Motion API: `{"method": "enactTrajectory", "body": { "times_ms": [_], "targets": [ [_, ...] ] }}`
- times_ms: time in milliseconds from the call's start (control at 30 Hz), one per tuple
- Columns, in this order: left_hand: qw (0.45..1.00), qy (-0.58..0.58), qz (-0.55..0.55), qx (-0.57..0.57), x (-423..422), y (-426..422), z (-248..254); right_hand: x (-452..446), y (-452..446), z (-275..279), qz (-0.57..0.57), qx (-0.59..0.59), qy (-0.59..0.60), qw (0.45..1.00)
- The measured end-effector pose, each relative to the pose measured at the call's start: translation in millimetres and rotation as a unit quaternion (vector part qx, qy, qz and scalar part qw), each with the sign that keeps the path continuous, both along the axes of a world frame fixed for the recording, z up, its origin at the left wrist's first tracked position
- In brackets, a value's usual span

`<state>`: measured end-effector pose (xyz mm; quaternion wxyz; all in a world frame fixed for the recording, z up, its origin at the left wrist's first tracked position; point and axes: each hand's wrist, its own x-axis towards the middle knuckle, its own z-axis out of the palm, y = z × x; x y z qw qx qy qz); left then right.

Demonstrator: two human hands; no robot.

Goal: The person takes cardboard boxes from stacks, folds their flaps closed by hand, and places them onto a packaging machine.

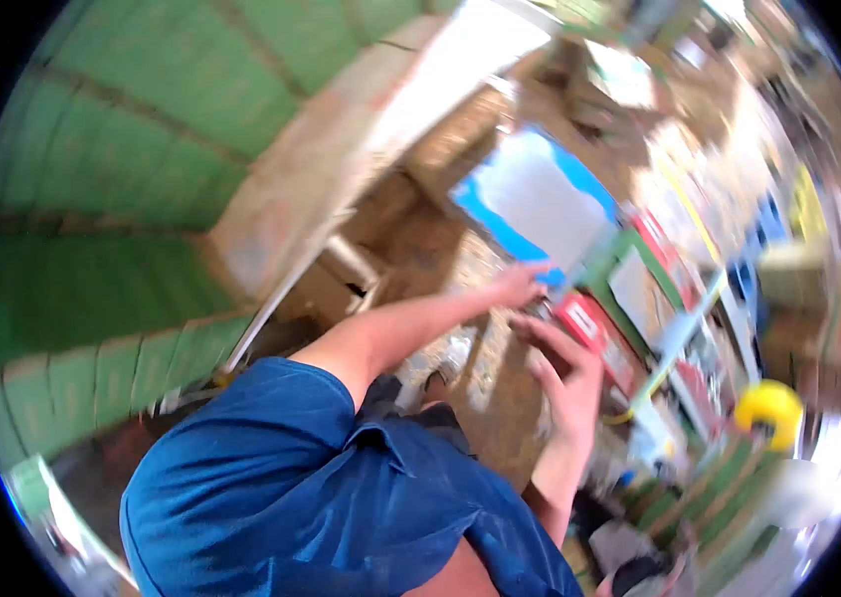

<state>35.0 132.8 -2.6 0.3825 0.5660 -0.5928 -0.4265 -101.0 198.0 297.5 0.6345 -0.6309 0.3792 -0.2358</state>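
Note:
My left hand reaches out just below a blue-edged board with a grey-white middle, its fingers stretched forward. Blur hides whether it touches the board. My right hand is open beside it, thumb and fingers apart, with nothing visible in it. Close to its fingertips is a red box with a white label. Both hands seem to hang in front of my body, over a floor strewn with pale scraps.
Green panelled stacks rise on the left beside a white-topped surface. On the right are a green-edged tray, a pale blue bar, a yellow round object and cluttered goods. Motion smears much of the view.

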Motion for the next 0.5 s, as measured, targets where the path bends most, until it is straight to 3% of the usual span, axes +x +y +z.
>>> {"method": "enactTrajectory", "body": {
  "times_ms": [33,67,100,167,200,233,267,300,367,400,467,500],
  "targets": [
    [0.993,0.101,0.059,-0.010,10,43,-5,8,8,34,0.041,-0.067,-0.062,0.995],
    [0.993,0.066,0.059,0.082,36,85,16,17,15,62,0.077,-0.132,-0.130,0.980],
    [0.983,0.027,0.051,0.172,62,127,38,25,19,78,0.147,-0.172,-0.275,0.934],
    [0.982,0.013,0.089,0.166,103,207,9,21,54,122,0.117,-0.119,-0.358,0.919],
    [0.979,-0.008,0.110,0.173,126,246,5,3,59,154,0.175,0.001,-0.300,0.938],
    [0.960,0.054,0.170,0.214,149,281,7,-14,64,186,0.218,0.118,-0.227,0.942],
    [0.934,0.121,0.225,0.248,165,315,10,18,65,192,0.318,0.110,-0.389,0.858],
    [0.919,0.130,0.298,0.223,182,342,10,51,65,197,0.434,0.136,-0.522,0.721],
    [0.870,0.132,0.433,0.195,198,373,42,61,92,219,0.378,0.160,-0.519,0.750],
    [0.834,0.123,0.502,0.192,200,387,81,74,92,227,0.414,0.130,-0.520,0.735],
    [0.777,0.185,0.584,0.142,206,416,97,101,92,244,0.482,0.068,-0.523,0.699],
    [0.750,0.154,0.635,0.101,209,432,93,122,89,257,0.588,0.069,-0.497,0.634]
  ]
}}
